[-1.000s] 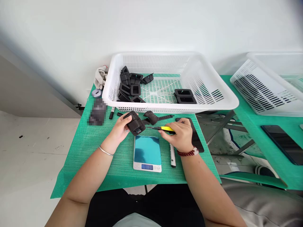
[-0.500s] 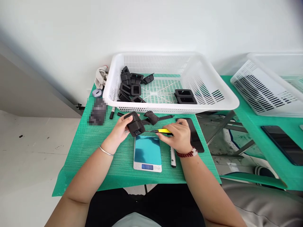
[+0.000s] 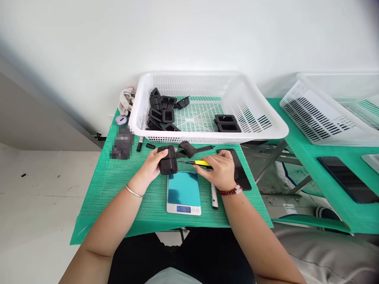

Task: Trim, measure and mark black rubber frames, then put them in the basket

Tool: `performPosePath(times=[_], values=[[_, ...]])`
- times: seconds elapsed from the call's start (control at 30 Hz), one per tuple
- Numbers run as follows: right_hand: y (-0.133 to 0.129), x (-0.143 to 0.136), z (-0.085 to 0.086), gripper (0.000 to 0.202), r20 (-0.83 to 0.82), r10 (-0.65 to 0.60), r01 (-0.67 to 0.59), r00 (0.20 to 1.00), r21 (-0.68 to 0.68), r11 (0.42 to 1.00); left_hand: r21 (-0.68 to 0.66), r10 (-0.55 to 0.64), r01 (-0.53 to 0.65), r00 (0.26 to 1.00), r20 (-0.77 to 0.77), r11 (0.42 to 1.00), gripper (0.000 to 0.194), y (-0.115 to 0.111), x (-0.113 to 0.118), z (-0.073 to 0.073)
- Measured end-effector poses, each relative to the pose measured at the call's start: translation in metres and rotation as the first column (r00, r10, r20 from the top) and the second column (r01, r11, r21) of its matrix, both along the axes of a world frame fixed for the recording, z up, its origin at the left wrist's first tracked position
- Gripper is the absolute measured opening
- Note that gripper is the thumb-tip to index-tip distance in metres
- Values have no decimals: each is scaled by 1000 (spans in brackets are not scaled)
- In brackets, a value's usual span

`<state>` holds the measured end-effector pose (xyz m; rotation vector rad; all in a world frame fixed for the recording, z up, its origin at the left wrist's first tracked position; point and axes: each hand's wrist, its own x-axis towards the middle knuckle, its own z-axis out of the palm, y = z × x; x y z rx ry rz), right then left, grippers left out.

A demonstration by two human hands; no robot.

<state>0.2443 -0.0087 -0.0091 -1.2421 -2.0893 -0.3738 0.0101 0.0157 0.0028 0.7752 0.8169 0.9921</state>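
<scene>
My left hand (image 3: 151,162) grips a black plastic part (image 3: 167,161) above the upper left corner of a small digital scale (image 3: 183,189). In my right hand (image 3: 219,167) is a yellow and black knife (image 3: 202,162), its thin tip pointing left and a little apart from the part. Behind the knife lies a dark piece with a strap (image 3: 188,149). The scale's mirrored plate bears nothing. A white marker (image 3: 214,196) lies right of the scale, and a dark phone (image 3: 241,173) is partly hidden by my right hand.
A white basket (image 3: 204,137) at the back holds several black parts. Gloves (image 3: 126,101), a round case (image 3: 121,120) and a blurred dark object (image 3: 122,142) are on the left. Another table on the right bears a basket (image 3: 322,114) and phone (image 3: 346,179). A person's leg (image 3: 319,252) is nearby.
The black part in my left hand has turned to a more upright angle. The knife has shifted slightly left and now sits farther from the part. The whole view has shifted a little.
</scene>
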Motion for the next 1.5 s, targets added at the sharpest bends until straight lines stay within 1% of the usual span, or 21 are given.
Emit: performPosePath(times=[0.07,0.13,0.2,0.27,0.37,0.43,0.5,0.6,0.63,0.7,0.77,0.83,0.93,1.0,1.1,1.2,1.27,1.33,1.43,1.5], values=[[-1,-1,1,32,-19,40,-40,999,9,999,-13,13,-13,1000,0,1000,40,0,0,0],[-2,-3,2,31,-26,99,-99,995,18,995,-34,53,-53,999,-5,998,38,1,0,0],[-2,-5,2,30,-17,121,-121,992,27,992,-56,78,-78,997,-3,995,37,1,1,-1],[-2,-7,1,29,-8,85,-84,996,49,995,-72,35,-35,999,-1,997,37,0,1,-1],[0,-6,0,29,-11,-4,5,1000,88,996,-87,-47,47,999,5,995,38,-1,2,-1],[2,-5,2,30,-31,-32,34,999,72,997,-102,-49,50,999,16,994,38,-1,1,-1],[5,-6,9,28,-81,-23,24,996,7,1000,-127,-4,8,999,37,992,38,0,1,-3],[11,-12,23,24,-173,22,-40,985,-102,994,-165,127,-114,989,70,980,37,4,-1,-6],[12,-15,27,25,-178,40,-63,983,-122,991,-173,169,-154,982,78,973,36,6,-1,-7],[15,-21,31,25,-128,84,-103,988,-150,983,-184,221,-202,971,90,962,36,8,-2,-9],[16,-27,28,23,-47,108,-114,993,-179,977,-186,241,-219,965,101,958,36,9,-3,-9],[16,-29,21,22,-7,93,-92,996,-190,977,-178,250,-227,961,116,957,35,10,-4,-9],[13,-29,9,19,-32,68,-72,997,-159,985,-183,273,-246,952,141,952,34,11,-4,-10],[12,-26,4,19,-51,74,-80,996,-121,989,-197,291,-259,945,152,945,34,12,-3,-10],[13,-21,4,23,-36,132,-135,991,-106,985,-220,304,-268,940,153,938,32,12,0,-9],[14,-20,6,27,6,209,-206,978,-136,969,-238,303,-263,941,149,935,33,10,4,-7],[15,-20,6,29,24,233,-227,972,-153,962,-243,297,-257,944,146,935,34,8,6,-5],[16,-20,5,30,29,212,-205,977,-159,966,-255,273,-234,953,130,938,35,5,7,-4],[17,-19,4,32,5,118,-116,993,-133,984,-274,213,-178,972,104,945,36,1,9,-2],[16,-18,6,33,-13,90,-91,996,-109,990,-282,203,-166,973,111,945,36,0,9,-2]])
